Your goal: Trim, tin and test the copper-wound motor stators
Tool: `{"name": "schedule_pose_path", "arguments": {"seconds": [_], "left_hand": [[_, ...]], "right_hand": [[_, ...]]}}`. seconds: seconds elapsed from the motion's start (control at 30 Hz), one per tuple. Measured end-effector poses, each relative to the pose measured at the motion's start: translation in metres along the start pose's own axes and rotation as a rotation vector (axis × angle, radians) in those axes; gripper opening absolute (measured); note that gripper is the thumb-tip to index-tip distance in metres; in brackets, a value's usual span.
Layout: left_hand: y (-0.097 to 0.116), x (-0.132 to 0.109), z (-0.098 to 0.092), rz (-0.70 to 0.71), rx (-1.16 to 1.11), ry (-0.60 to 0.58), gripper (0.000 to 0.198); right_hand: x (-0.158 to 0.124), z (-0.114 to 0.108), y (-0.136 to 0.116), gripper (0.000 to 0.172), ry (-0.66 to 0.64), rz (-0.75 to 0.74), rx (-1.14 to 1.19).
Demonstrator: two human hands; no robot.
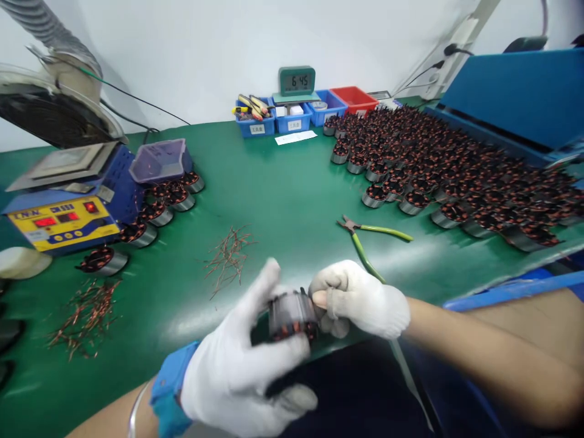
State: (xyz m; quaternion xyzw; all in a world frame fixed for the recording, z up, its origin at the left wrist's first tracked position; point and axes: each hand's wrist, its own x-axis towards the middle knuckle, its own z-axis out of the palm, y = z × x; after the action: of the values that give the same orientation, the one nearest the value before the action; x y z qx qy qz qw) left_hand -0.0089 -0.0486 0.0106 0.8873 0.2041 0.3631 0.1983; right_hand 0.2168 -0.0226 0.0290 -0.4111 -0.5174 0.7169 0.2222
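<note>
A motor stator point(292, 313), a grey ring with copper windings, is tipped on its side between my hands near the table's front edge. My right hand point(353, 298), in a white glove with a bare thumb tip, pinches its right end. My left hand point(241, 359), gloved and slightly blurred, has thumb and fingers spread around the stator's left side; whether they press on it is unclear. Green-handled cutting pliers point(350, 225) lie opened beyond my right hand. Copper wire scraps point(228, 258) are scattered beyond my left hand.
Many stators point(410, 164) crowd the right side. More stators point(155, 213) line up beside a blue-and-yellow soldering unit point(64, 222) and a purple tray point(162, 161). Another wire pile point(86, 313) lies left. Blue bins point(256, 126), a red bin point(353, 97) and a clock point(296, 81) stand behind.
</note>
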Motion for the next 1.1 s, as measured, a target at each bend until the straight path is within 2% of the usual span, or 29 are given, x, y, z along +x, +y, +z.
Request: {"name": "schedule_pose_path", "arguments": {"seconds": [0.03,0.07,0.1,0.13,0.17,0.2,0.23,0.27,0.3,0.37,0.4,0.43,0.5,0.57,0.6,0.7,0.73,0.77,0.8,0.83,0.87,0.9,0.93,0.97,1.0,1.03,1.07,1.1], "left_hand": [[0.000,-0.001,-0.001,0.118,0.086,-0.005,0.039],[0.000,-0.001,-0.002,0.169,0.122,0.031,0.029],[0.000,0.000,-0.002,0.130,0.098,0.114,0.021],[0.000,0.001,-0.002,0.000,-0.011,0.221,0.020],[-0.001,0.004,-0.002,-0.196,-0.181,0.314,0.021],[-0.002,0.006,-0.001,-0.407,-0.370,0.359,0.027],[-0.003,0.009,-0.001,-0.589,-0.540,0.346,0.037],[-0.005,0.012,0.000,-0.736,-0.689,0.255,0.048],[-0.006,0.015,0.000,-0.843,-0.818,0.108,0.056],[-0.007,0.018,0.000,-0.979,-1.016,-0.172,0.060],[-0.006,0.018,0.000,-1.019,-1.098,-0.240,0.054],[-0.005,0.018,0.000,-1.024,-1.144,-0.256,0.048],[-0.001,0.015,-0.002,-0.873,-1.048,-0.116,0.046],[0.003,0.010,-0.005,-0.605,-0.734,0.023,0.048],[0.005,0.008,-0.006,-0.451,-0.548,0.051,0.047],[0.008,0.003,-0.010,-0.027,-0.108,-0.038,0.036],[0.008,0.003,-0.011,0.052,-0.031,-0.034,0.028],[0.008,0.003,-0.011,0.052,0.005,0.031,0.020],[0.007,0.004,-0.010,-0.031,-0.013,0.151,0.014],[0.005,0.005,-0.010,-0.196,-0.103,0.273,0.011],[0.003,0.008,-0.009,-0.416,-0.271,0.334,0.017],[0.002,0.011,-0.009,-0.663,-0.508,0.280,0.031],[0.000,0.014,-0.008,-0.897,-0.773,0.126,0.046],[0.000,0.017,-0.008,-1.071,-1.000,-0.072,0.056],[0.000,0.020,-0.009,-1.168,-1.139,-0.245,0.061],[0.001,0.022,-0.009,-1.199,-1.192,-0.311,0.058],[0.003,0.023,-0.010,-1.162,-1.178,-0.253,0.052],[0.005,0.023,-0.011,-1.079,-1.122,-0.131,0.047]], "right_hand": [[-0.001,0.001,0.000,0.040,-0.018,-0.004,0.006],[-0.002,0.001,0.000,0.040,-0.032,-0.018,0.006],[-0.004,0.001,0.000,0.040,-0.043,-0.037,-0.002],[-0.005,0.001,0.000,0.040,-0.048,-0.060,-0.015],[-0.006,0.001,0.000,0.039,-0.047,-0.088,-0.031],[-0.007,0.000,0.000,0.037,-0.039,-0.118,-0.056],[-0.008,0.000,0.000,0.035,-0.027,-0.149,-0.098],[-0.008,0.000,-0.001,0.033,-0.012,-0.178,-0.154],[-0.008,0.000,-0.001,0.032,-0.003,-0.195,-0.212],[-0.007,0.000,-0.001,0.029,0.012,-0.181,-0.267],[-0.006,0.000,-0.001,0.028,0.012,-0.151,-0.243],[-0.005,0.001,0.000,0.028,0.003,-0.112,-0.191],[-0.002,0.002,0.001,0.031,-0.002,-0.041,-0.062],[0.001,0.004,0.003,0.037,-0.005,-0.015,0.027],[0.002,0.005,0.003,0.040,-0.004,-0.012,0.060],[0.001,0.006,0.002,0.045,-0.041,-0.006,0.113],[0.000,0.007,0.002,0.045,-0.058,-0.004,0.109],[-0.002,0.007,0.002,0.045,-0.075,-0.001,0.095],[-0.004,0.007,0.002,0.044,-0.087,-0.001,0.076],[-0.006,0.007,0.002,0.043,-0.090,-0.004,0.056],[-0.007,0.006,0.002,0.041,-0.082,-0.014,0.038],[-0.008,0.006,0.003,0.040,-0.073,-0.032,0.014],[-0.008,0.005,0.003,0.038,-0.064,-0.054,-0.012],[-0.008,0.005,0.003,0.037,-0.056,-0.075,-0.035],[-0.007,0.005,0.003,0.035,-0.050,-0.087,-0.056],[-0.005,0.005,0.003,0.035,-0.046,-0.086,-0.065],[-0.004,0.005,0.004,0.034,-0.043,-0.068,-0.062],[-0.002,0.005,0.004,0.035,-0.037,-0.041,-0.044]]}}
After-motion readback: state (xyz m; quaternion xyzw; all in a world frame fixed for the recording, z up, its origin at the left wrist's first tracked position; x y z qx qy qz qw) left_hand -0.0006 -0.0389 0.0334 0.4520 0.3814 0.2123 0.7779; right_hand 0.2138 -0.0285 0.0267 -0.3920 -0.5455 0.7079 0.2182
